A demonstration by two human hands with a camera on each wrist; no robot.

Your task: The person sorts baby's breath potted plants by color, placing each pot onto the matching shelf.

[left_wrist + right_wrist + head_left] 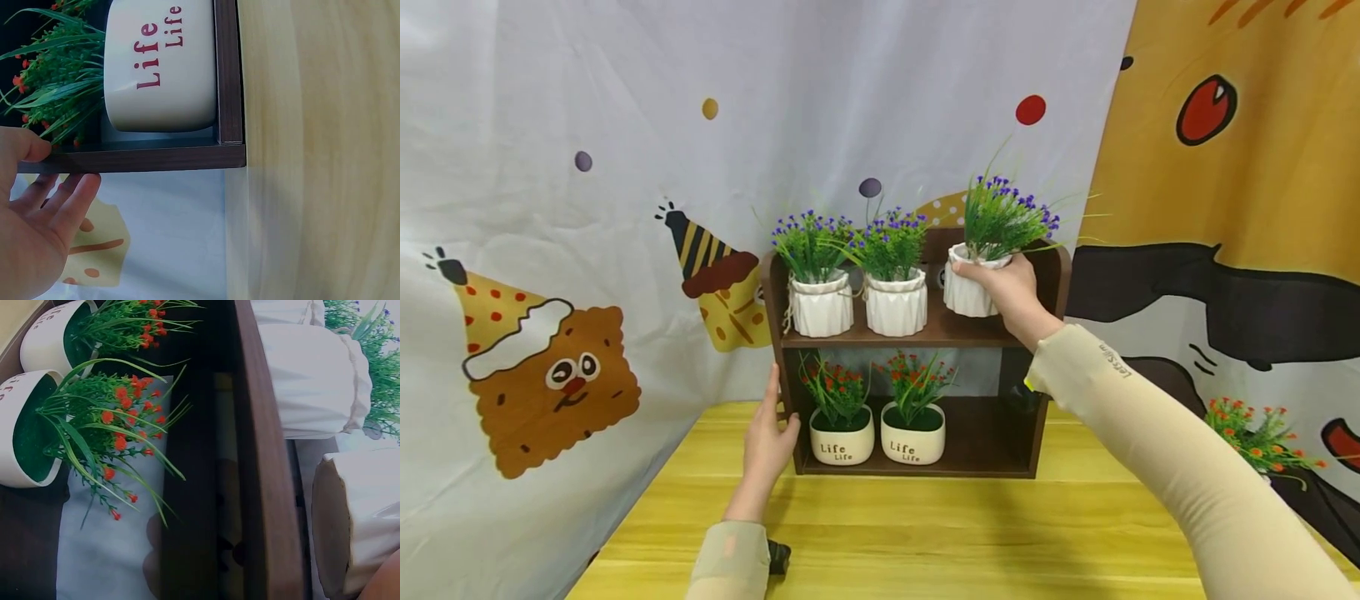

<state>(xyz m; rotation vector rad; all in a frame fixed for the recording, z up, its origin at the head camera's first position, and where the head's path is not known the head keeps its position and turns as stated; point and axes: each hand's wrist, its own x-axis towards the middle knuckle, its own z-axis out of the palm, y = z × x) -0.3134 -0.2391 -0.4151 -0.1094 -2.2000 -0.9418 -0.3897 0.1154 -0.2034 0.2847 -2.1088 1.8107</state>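
Note:
My right hand grips a white ribbed flowerpot with purple flowers at the right end of the upper shelf. This pot leans a little, and in the right wrist view the base of the held pot shows beyond the shelf board. My left hand holds the left side panel of the dark brown wooden shelf. In the left wrist view its thumb lies on the panel's inner side and its fingers on the outer side. Two matching white pots stand upright on the upper shelf.
Two cream "Life" pots with red flowers stand on the lower shelf, left of centre. The shelf rests on a yellow wood-grain table before a printed curtain. An orange-flowered plant is at the far right.

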